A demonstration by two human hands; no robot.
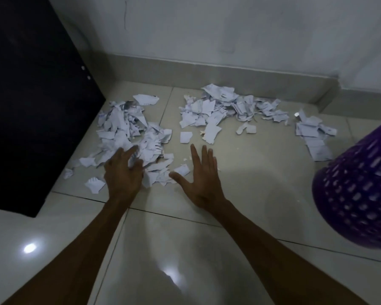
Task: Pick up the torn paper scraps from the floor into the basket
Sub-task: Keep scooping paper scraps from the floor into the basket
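Both hands are spread flat and hold nothing: the left hand (122, 172) rests on the scraps (132, 130) near the floor's (251, 172) left edge, the right hand (201, 179) beside them. The basket (357, 194) stands well apart at the right edge, so loose scraps would likely spill while being carried over.

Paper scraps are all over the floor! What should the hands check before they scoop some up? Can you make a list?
1. Left hand on the scraps: ok, its fingers rest on the near edge of the left paper pile.
2. Right hand free: ok, open with fingers spread, holding nothing.
3. Both hands around one pile: not ok, the right hand is on bare floor beside the pile.
4. Purple basket close by: ok, at the right edge of the view.
5. Basket opening facing the hands: cannot tell, the opening is out of view.
6. More piles left: ok, middle pile and right pile untouched.
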